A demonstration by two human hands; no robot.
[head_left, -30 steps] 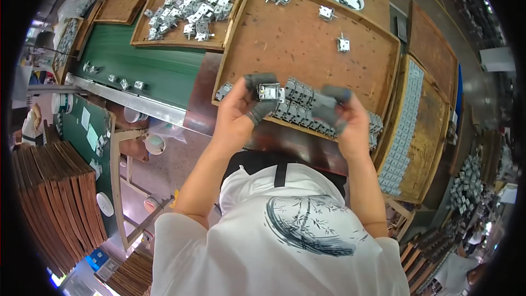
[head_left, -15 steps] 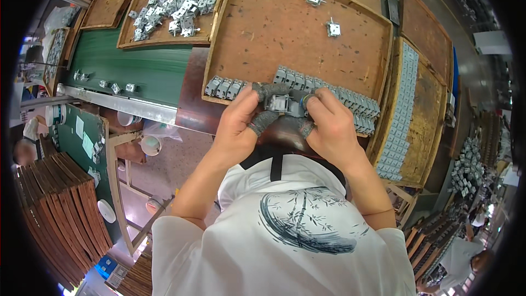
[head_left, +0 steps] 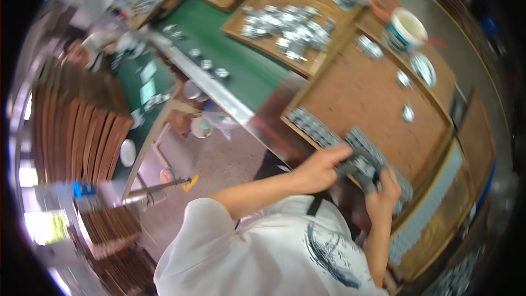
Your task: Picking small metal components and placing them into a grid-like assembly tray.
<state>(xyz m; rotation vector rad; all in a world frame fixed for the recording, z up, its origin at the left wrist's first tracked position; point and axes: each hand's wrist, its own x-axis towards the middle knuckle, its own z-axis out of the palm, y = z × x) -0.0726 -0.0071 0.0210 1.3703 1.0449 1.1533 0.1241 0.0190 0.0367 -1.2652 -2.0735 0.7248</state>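
Note:
My left hand (head_left: 329,165) and my right hand (head_left: 384,187) meet at the near edge of a shallow wooden tray (head_left: 378,85). Grey coverings wrap some of the fingers on both. Between the fingertips is a small silvery metal part (head_left: 364,166), boxy and blurred by motion, with both hands closed on it. Just beyond the hands, a row of similar grey parts (head_left: 364,141) runs along the tray's near side. Another short row (head_left: 312,126) lines the tray's left near corner. Fingers partly cover the held part, so its details are hidden.
A second tray (head_left: 233,28) holds a heap of metal parts. Several loose ones lie on the green belt (head_left: 219,49). At the far right stand a white bucket (head_left: 406,30) and a white dish (head_left: 423,70). Another tray (head_left: 438,230) has rows of grey parts. Stacked brown boards (head_left: 76,126) rise at left.
The view has swung, so the trays and hands now sit further right and tilted, and more floor and belt show at left. Both hands still hold the metal part together.

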